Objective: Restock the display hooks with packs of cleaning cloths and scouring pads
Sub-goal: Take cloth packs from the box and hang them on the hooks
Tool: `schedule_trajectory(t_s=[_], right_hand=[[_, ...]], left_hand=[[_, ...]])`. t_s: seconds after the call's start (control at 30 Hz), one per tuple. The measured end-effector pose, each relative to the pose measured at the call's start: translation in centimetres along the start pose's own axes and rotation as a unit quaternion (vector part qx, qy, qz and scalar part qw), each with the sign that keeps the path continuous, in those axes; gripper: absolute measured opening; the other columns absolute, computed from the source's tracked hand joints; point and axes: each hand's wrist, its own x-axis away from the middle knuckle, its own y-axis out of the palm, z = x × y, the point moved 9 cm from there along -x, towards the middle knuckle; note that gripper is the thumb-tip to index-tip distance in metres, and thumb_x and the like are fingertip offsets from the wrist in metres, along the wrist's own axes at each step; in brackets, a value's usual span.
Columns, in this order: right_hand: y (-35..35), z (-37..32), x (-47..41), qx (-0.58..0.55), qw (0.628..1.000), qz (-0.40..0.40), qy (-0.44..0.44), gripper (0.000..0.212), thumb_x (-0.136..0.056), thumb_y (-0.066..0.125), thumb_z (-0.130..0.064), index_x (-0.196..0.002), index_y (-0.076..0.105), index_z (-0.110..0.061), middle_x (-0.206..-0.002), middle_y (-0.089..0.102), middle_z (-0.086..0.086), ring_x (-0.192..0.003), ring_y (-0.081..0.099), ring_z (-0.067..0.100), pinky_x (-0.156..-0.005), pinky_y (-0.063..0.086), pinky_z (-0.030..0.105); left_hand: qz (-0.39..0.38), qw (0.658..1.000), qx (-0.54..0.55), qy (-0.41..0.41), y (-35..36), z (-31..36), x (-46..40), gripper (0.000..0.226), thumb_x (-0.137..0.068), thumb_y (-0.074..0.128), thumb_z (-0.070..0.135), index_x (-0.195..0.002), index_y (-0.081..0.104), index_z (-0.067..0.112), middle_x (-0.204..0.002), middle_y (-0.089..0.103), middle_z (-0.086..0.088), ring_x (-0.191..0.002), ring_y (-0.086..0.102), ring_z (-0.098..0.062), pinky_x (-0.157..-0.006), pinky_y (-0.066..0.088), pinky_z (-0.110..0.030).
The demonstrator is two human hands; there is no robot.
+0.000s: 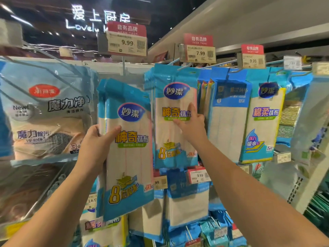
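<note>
The left hand (97, 139) grips a small stack of cloth packs (127, 148) by their left edge, thumb across the glossy front and fingers curled behind. The packs are flat, tall rectangles of clear crinkly film with blue bands at top and bottom and a dark blue oval logo; pale ribbed cloth with thin pink stripes shows through the film. They tilt slightly, off any hook, at about 9 o'clock from the hanging row.

The right hand (193, 122) is flat and relaxed, its straight fingers pressing on the front of the hanging packs (175, 120) of the same kind. These hang upright from a thin metal hook (175, 64) at 12 o'clock above them, several deep.

At 3 o'clock from the right hand hang blue-topped cloth packs (229, 113) with a waffle-textured white cloth, then a pack with yellow edging (265, 122). Further right, green and gold scouring pads (289, 118) show a coarse, glittery weave. At 9 o'clock from the left hand lies a big, soft, shiny grey bag (48, 111) with peach-toned print. Card price tags (127, 42) in red-topped holders stand at 12 o'clock, reading 9.99 and 7.99. More blue packs (187, 202) hang at 6 o'clock.
</note>
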Motion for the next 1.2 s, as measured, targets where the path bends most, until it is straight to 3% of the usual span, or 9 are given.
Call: schedule_trajectory(t_s=[0.1, 0.37, 0.67, 0.77, 0.83, 0.9, 0.97, 1.07, 1.2], right_hand=[[1.8, 0.3, -2.0, 0.025, 0.999, -0.013, 0.022, 0.094, -0.082, 0.072, -0.057, -0.156, 0.017, -0.036, -0.130, 0.033, 0.010, -0.119, 0.050, 0.034, -0.106, 0.041, 0.041], [3.9, 1.0, -3.7, 0.064, 0.998, 0.002, 0.022, 0.084, -0.093, 0.065, -0.044, -0.157, 0.010, -0.036, -0.132, 0.040, 0.019, -0.112, 0.056, 0.037, -0.100, 0.045, 0.042], [3.0, 0.8, -2.2, 0.107, 0.993, -0.018, 0.039, 0.087, -0.094, 0.059, -0.053, -0.158, 0.004, -0.033, -0.151, 0.025, 0.017, -0.133, 0.043, 0.038, -0.113, 0.037, 0.049], [0.5, -1.1, 0.0, -0.006, 1.000, 0.019, -0.019, 0.065, -0.097, 0.057, -0.044, -0.153, 0.030, -0.026, -0.147, 0.035, 0.008, -0.131, 0.046, 0.025, -0.113, 0.038, 0.044], [-1.1, -2.8, 1.7, -0.136, 0.990, 0.015, -0.036, 0.046, -0.097, 0.056, -0.046, -0.137, 0.045, -0.027, -0.128, 0.054, -0.002, -0.115, 0.057, 0.014, -0.106, 0.045, 0.044], [-2.1, -4.6, 2.7, -0.198, 0.979, -0.018, -0.043, 0.040, -0.095, 0.059, -0.048, -0.126, 0.044, -0.028, -0.110, 0.059, -0.008, -0.103, 0.061, 0.010, -0.098, 0.051, 0.043], [-2.6, -6.1, 3.2, -0.214, 0.974, -0.048, -0.057, 0.044, -0.092, 0.066, -0.043, -0.123, 0.038, -0.028, -0.106, 0.059, -0.007, -0.096, 0.063, 0.008, -0.088, 0.055, 0.035], [-3.3, -7.0, 3.3, -0.246, 0.965, -0.056, -0.073, 0.050, -0.089, 0.073, -0.030, -0.122, 0.035, -0.031, -0.109, 0.062, 0.000, -0.087, 0.069, 0.008, -0.070, 0.058, 0.026], [-4.5, -7.2, 3.4, -0.280, 0.955, -0.057, -0.082, 0.047, -0.093, 0.068, -0.020, -0.125, 0.038, -0.035, -0.122, 0.057, 0.003, -0.099, 0.068, 0.016, -0.067, 0.059, 0.025]], left_hand=[[0.003, 1.000, 0.009, -0.001, -0.4, 0.3, 0.1, 0.023, -0.088, 0.075, 0.039, -0.099, 0.056, 0.030, -0.097, 0.074, -0.001, -0.083, 0.074, -0.020, -0.067, 0.061, -0.041], [-0.024, 0.998, 0.047, -0.018, -0.1, 0.2, -0.1, 0.028, -0.088, 0.075, 0.037, -0.109, 0.061, 0.024, -0.096, 0.077, -0.004, -0.081, 0.077, -0.020, -0.071, 0.063, -0.044], [-0.071, 0.993, 0.085, -0.048, 1.8, 0.0, 0.8, 0.036, -0.090, 0.072, 0.036, -0.118, 0.061, 0.015, -0.099, 0.078, -0.007, -0.085, 0.077, -0.025, -0.071, 0.063, -0.044], [-0.088, 0.990, 0.093, -0.055, 2.6, -0.3, 1.3, 0.037, -0.091, 0.071, 0.035, -0.119, 0.061, 0.013, -0.101, 0.077, -0.012, -0.084, 0.076, -0.029, -0.074, 0.063, -0.048], [-0.103, 0.988, 0.102, -0.053, 3.3, -0.1, 1.6, 0.037, -0.092, 0.071, 0.033, -0.120, 0.060, 0.011, -0.102, 0.077, -0.013, -0.085, 0.076, -0.030, -0.074, 0.063, -0.049], [-0.122, 0.985, 0.110, -0.050, 4.3, 0.0, 2.1, 0.038, -0.092, 0.070, 0.031, -0.122, 0.058, 0.011, -0.101, 0.077, -0.011, -0.085, 0.076, -0.029, -0.068, 0.063, -0.043], [-0.139, 0.982, 0.113, -0.050, 5.5, 0.1, 2.6, 0.039, -0.091, 0.070, 0.031, -0.122, 0.058, 0.012, -0.100, 0.078, -0.009, -0.085, 0.076, -0.027, -0.067, 0.062, -0.040], [-0.174, 0.977, 0.115, -0.050, 7.4, 0.3, 3.3, 0.045, -0.087, 0.070, 0.037, -0.123, 0.059, 0.013, -0.104, 0.077, -0.010, -0.090, 0.076, -0.030, -0.072, 0.062, -0.044], [-0.207, 0.968, 0.126, -0.064, 9.2, 0.4, 3.8, 0.058, -0.077, 0.072, 0.047, -0.123, 0.059, 0.014, -0.107, 0.077, -0.012, -0.092, 0.076, -0.032, -0.077, 0.061, -0.047]])
